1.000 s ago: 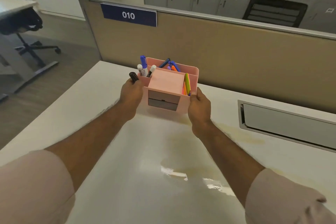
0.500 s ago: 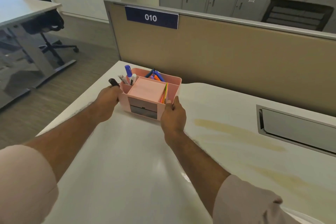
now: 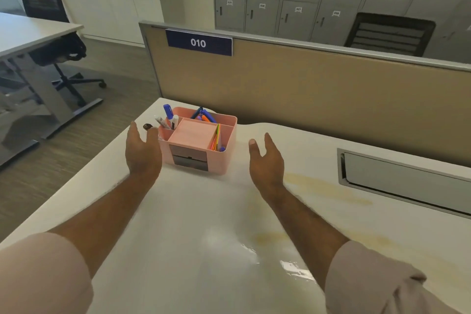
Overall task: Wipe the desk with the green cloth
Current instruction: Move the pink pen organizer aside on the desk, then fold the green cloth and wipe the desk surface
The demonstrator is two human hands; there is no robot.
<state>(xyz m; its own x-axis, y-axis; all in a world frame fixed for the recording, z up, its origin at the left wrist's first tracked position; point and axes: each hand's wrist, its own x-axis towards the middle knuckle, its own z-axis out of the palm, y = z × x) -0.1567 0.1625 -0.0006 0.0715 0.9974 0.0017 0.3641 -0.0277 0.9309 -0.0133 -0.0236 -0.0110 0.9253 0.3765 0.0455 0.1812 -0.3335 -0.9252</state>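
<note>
Left hand (image 3: 143, 152) open, fingers spread, palm turned inward, just beside the left wall of the pink organiser (image 3: 201, 141); whether it touches the wall cannot be told. Right hand (image 3: 266, 160) also open and empty, fingers loosely curled, apart from the organiser's right side. Organiser stands upright on the white bench (image 3: 193, 237) near the far left corner, close to the tan partition (image 3: 318, 94) bearing the "010" sign (image 3: 198, 42). It holds pens (image 3: 168, 116) at the left and coloured slips at the right. Yellowish streaks (image 3: 328, 187) lie across the bench to the right of the hands. Green cloth not in view. Grey cable hatch (image 3: 405, 181) at far right.
</note>
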